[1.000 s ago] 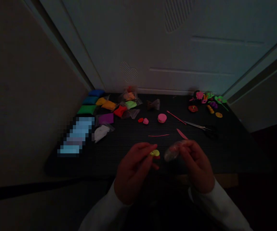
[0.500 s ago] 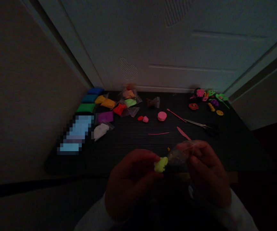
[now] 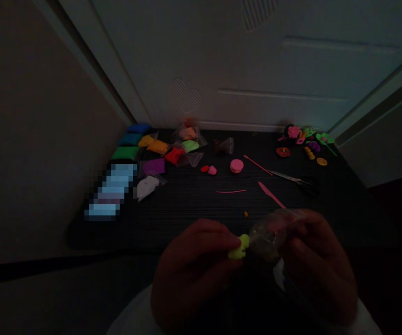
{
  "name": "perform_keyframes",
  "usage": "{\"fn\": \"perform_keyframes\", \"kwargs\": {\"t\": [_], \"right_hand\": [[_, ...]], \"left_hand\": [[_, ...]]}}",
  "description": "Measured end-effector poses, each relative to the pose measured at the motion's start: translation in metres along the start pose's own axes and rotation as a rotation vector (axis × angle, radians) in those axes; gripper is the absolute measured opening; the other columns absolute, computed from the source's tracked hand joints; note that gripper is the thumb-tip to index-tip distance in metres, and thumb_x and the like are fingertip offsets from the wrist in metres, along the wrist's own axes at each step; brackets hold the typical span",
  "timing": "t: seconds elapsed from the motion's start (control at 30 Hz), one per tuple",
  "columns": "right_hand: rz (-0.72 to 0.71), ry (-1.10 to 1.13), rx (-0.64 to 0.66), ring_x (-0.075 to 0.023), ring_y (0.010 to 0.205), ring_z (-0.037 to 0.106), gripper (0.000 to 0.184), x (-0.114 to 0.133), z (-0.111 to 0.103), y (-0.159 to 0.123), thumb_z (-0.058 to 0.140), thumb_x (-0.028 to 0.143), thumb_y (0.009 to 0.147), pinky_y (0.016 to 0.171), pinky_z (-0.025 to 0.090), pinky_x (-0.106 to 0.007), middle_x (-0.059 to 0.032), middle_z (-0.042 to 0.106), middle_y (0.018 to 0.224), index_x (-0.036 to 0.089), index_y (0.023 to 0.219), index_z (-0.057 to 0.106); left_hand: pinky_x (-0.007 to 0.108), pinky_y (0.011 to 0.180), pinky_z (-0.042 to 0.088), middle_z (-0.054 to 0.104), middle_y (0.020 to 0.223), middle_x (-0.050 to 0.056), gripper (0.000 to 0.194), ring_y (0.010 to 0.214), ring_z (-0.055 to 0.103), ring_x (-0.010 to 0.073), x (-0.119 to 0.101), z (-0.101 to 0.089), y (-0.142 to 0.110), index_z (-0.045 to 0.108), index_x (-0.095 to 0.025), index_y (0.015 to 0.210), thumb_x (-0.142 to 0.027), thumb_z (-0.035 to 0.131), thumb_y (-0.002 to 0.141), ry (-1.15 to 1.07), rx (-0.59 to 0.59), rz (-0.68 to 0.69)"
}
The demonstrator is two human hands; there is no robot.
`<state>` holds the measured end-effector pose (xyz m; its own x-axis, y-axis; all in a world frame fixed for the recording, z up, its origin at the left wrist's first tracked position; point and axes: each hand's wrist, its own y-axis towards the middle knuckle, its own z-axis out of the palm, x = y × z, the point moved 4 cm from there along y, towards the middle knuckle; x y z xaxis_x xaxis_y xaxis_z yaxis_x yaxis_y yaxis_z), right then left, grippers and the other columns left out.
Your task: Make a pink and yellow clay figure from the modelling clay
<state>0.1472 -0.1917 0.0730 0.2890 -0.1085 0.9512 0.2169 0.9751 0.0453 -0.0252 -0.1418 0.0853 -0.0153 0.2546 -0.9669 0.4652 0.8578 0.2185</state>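
A lump of yellow-green modelling clay [image 3: 238, 250] is pinched between the thumb and fingers of my left hand [image 3: 194, 265]. My right hand [image 3: 321, 260] grips a clear plastic bag [image 3: 269, 232] by its upper edge. The bag's lower end touches or nearly touches the clay; the dim light hides which. Just beyond the bag, a tiny orange-yellow bit [image 3: 246, 214] lies on the dark table [image 3: 187, 209]. A pink plastic knife [image 3: 270, 194] lies behind the bag, its near end close to my right fingers.
Scissors [image 3: 295, 180], a pink stick tool [image 3: 257, 165], a thin pink strip [image 3: 231, 191] and a round pink clay piece [image 3: 236, 166] lie mid-table. Bagged coloured clays, such as a purple pack [image 3: 153, 166], fill the left beside a blurred phone [image 3: 112, 190]. Small clay figures [image 3: 293, 132] stand back right.
Both hands have come nearer and shifted right. The clay has turned in my left fingers and more of it shows. The tiny orange-yellow bit has come into view on the table.
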Motion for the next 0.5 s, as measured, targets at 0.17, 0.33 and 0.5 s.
{"fn": "perform_keyframes", "kwargs": {"t": [0.17,0.33,0.5], "right_hand": [[-0.027,-0.191,0.025,-0.0172,0.093,0.058,0.022,0.0005,0.0040,-0.0032,0.051,0.021,0.080,0.080,0.050,-0.030,-0.0010,0.063,0.096,0.031,0.099,0.058],[-0.154,-0.463,0.191,-0.0175,0.105,0.053,0.029,0.0054,0.0095,-0.0020,0.043,0.019,0.084,0.088,0.045,-0.031,0.0023,0.061,0.109,0.034,0.103,0.059],[-0.286,-0.589,0.240,-0.0163,0.095,0.060,0.038,0.0071,0.0088,0.0043,0.044,0.012,0.082,0.078,0.051,-0.030,0.0022,0.064,0.105,0.034,0.110,0.056]], "left_hand": [[0.023,0.067,0.053,0.065,0.088,-0.003,0.042,0.080,0.062,0.0136,-0.0034,0.0027,0.0034,0.062,-0.039,0.094,-0.007,0.065,0.066,0.068,-0.019,0.064],[0.021,0.068,0.053,0.067,0.087,-0.003,0.041,0.078,0.062,0.0126,-0.0032,0.0083,0.0028,0.065,-0.036,0.092,-0.007,0.067,0.064,0.100,-0.093,0.073],[0.017,0.065,0.053,0.069,0.080,-0.006,0.034,0.072,0.064,0.0098,0.0010,0.0076,0.0036,0.065,-0.032,0.087,-0.006,0.065,0.065,-0.026,-0.181,-0.058]]}}
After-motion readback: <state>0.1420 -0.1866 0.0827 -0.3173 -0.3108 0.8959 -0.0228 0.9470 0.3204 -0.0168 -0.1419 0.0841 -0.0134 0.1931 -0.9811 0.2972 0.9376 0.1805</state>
